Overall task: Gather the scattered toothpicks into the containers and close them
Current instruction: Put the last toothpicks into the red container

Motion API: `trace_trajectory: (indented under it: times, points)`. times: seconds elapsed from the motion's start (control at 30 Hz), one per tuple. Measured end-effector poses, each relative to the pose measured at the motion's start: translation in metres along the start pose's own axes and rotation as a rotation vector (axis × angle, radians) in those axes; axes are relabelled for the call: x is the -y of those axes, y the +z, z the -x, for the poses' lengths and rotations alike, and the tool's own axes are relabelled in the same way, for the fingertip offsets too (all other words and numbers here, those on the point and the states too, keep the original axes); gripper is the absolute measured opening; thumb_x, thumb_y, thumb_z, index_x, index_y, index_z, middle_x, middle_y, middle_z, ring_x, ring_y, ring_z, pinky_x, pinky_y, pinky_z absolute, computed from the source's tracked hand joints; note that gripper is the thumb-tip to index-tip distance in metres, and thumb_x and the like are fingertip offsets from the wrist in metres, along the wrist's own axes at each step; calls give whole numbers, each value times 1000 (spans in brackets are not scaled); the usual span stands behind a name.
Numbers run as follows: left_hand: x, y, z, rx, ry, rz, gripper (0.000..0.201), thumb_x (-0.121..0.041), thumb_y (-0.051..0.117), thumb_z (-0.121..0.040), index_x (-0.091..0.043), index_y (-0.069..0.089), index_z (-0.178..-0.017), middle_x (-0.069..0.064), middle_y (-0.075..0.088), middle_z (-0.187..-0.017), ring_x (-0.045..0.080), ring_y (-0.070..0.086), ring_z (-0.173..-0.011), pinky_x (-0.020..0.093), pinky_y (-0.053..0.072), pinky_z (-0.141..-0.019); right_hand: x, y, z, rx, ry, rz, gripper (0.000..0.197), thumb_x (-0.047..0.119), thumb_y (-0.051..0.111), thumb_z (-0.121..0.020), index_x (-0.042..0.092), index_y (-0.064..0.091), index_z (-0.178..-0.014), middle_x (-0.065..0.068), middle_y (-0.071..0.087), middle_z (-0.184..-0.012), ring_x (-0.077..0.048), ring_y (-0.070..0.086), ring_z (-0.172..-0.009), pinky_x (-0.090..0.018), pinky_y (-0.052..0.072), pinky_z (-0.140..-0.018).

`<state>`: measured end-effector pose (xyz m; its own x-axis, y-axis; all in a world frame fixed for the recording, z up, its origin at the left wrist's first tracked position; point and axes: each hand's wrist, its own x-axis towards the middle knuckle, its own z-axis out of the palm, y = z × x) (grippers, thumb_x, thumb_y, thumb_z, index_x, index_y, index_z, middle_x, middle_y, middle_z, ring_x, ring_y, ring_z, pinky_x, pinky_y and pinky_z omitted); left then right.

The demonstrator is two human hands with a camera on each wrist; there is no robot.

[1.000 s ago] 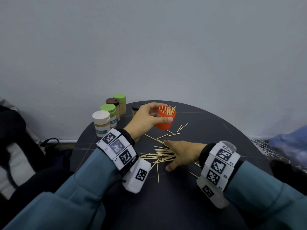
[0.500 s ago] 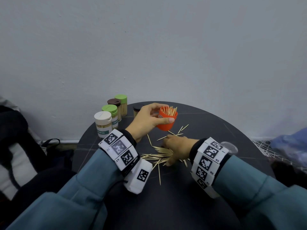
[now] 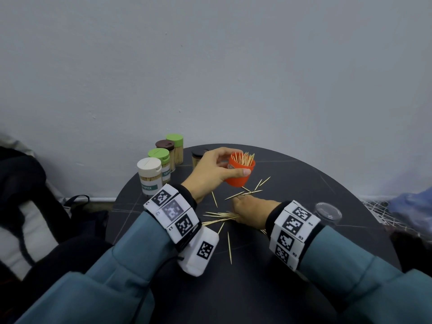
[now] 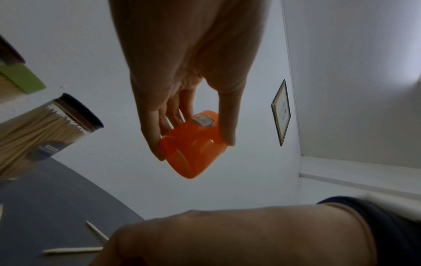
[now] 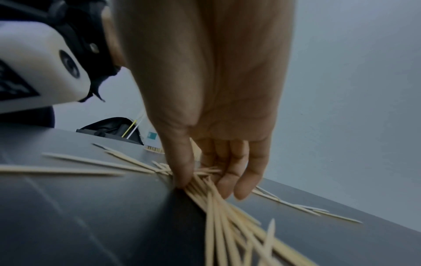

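My left hand [image 3: 215, 170] grips an orange open container [image 3: 238, 175] partly filled with toothpicks, lifted and tilted above the black round table [image 3: 304, 188]. From below, thumb and fingers of my left hand [image 4: 193, 126] wrap the orange container [image 4: 193, 149]. Scattered toothpicks [image 3: 222, 216] lie in front of it. My right hand [image 3: 250, 211] is down on the pile. Thumb and fingers of my right hand [image 5: 205, 178] pinch a bundle of toothpicks [image 5: 218, 203] against the tabletop.
Several closed toothpick jars stand at the table's back left: a white-lidded one [image 3: 149, 176], two green-lidded [image 3: 160, 160] [image 3: 175, 147] and a brown-lidded one [image 3: 165, 148]. A dark-lidded jar [image 4: 43, 133] stands behind my left hand. A clear lid [image 3: 327, 212] lies right. A black bag [image 3: 28, 206] sits left.
My right hand slid left and away from me over the pile and drew its fingers together on the toothpicks. The left hand kept holding the orange container in about the same place.
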<state>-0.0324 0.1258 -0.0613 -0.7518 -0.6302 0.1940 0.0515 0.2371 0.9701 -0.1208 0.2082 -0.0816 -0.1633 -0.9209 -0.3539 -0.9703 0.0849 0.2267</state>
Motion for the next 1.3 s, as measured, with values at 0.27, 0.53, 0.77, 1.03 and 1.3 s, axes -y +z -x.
trace_trajectory:
  times: [0.27, 0.53, 0.77, 1.03, 1.3]
  points:
    - [-2, 0, 1, 12, 5, -12, 53, -14, 76, -77, -16, 56, -126, 4, 60, -122, 17, 57, -113, 34, 49, -96, 4, 2, 3, 60, 22, 40, 39, 2, 38, -97, -6, 32, -134, -19, 35, -140, -32, 34, -130, -34, 29, -106]
    - [0, -2, 0, 8, 10, -5, 52, -14, 76, -77, -16, 57, -125, 5, 61, -123, 19, 57, -114, 28, 49, -90, 0, 3, 6, 22, 75, 8, 40, -4, 34, -95, -7, 31, -135, -19, 32, -139, -31, 31, -130, -34, 26, -108]
    - [-2, -2, 1, 8, 22, -6, 51, -14, 75, -77, -17, 56, -124, 0, 61, -118, 9, 58, -105, 19, 49, -79, -14, 3, 5, -51, 192, -210, 38, -6, 30, -95, -5, 31, -134, -18, 35, -136, -29, 37, -126, -36, 32, -106]
    - [1, -2, 0, -15, 31, 6, 51, -11, 76, -76, -13, 58, -124, 1, 65, -113, 6, 59, -96, 11, 47, -67, -45, 10, 6, -204, 233, -642, 26, 1, 34, -96, 1, 37, -122, -17, 50, -121, -26, 51, -106, -31, 39, -87]
    - [-2, 2, 3, 25, 21, 1, 48, -11, 75, -78, -16, 57, -122, -8, 63, -105, 0, 58, -94, 10, 47, -69, -63, -33, 25, -863, 13, -1507, 29, 9, 18, -102, 20, 36, -83, 3, 37, -71, -7, 34, -59, -10, 34, -50]
